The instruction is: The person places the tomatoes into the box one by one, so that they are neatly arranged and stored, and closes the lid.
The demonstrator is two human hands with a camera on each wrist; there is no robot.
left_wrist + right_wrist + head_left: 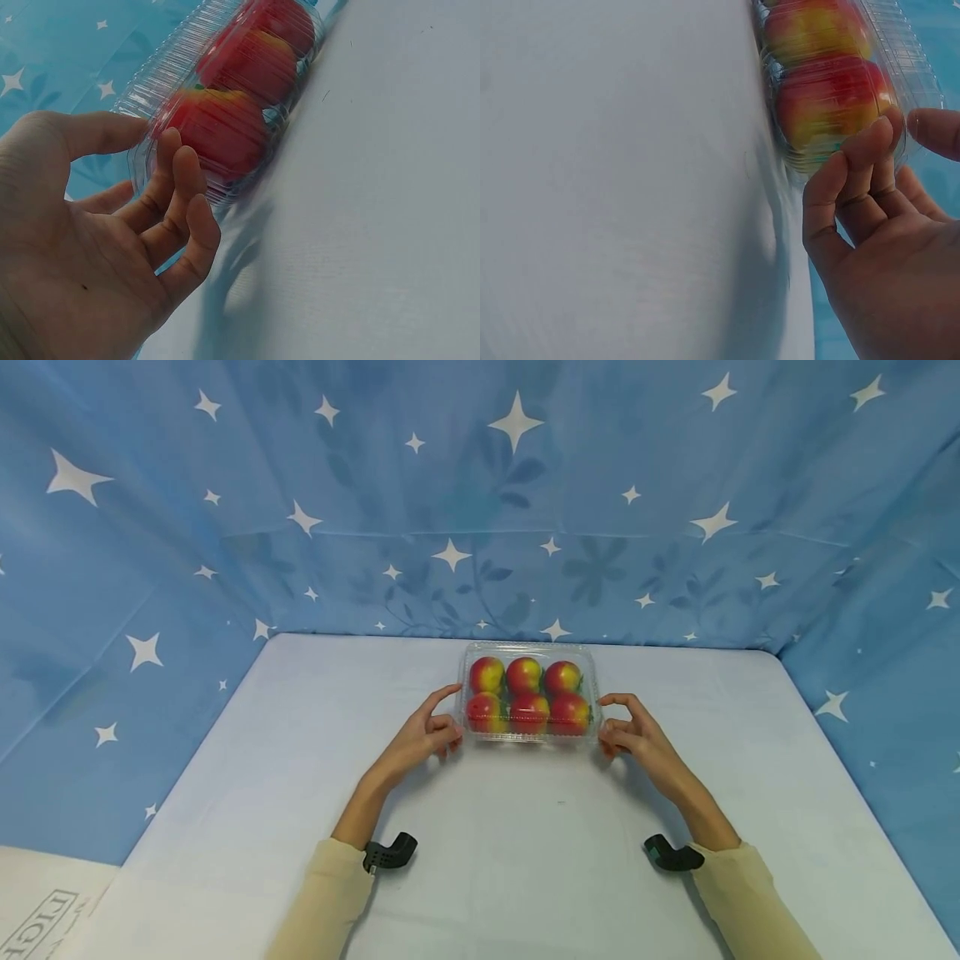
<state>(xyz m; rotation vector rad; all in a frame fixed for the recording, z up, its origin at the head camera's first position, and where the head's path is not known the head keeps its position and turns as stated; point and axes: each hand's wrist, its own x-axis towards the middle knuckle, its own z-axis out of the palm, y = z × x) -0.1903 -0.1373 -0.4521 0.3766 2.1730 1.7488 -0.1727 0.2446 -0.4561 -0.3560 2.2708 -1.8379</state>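
Note:
A clear plastic clamshell box of several red-and-yellow fruits sits near the far side of the white table. At its left end, my left hand has curled fingers and a thumb against the box edge. The left wrist view shows that thumb on the rim of the box, with the fingertips close by. My right hand pinches the opposite end in the same way. In the right wrist view, its thumb and fingertips meet the edge of the box. The lid looks closed over the fruits.
Blue curtains with white stars stand behind the white table and along its sides. Each wrist carries a black camera mount. A printed pale sheet lies at the lower left.

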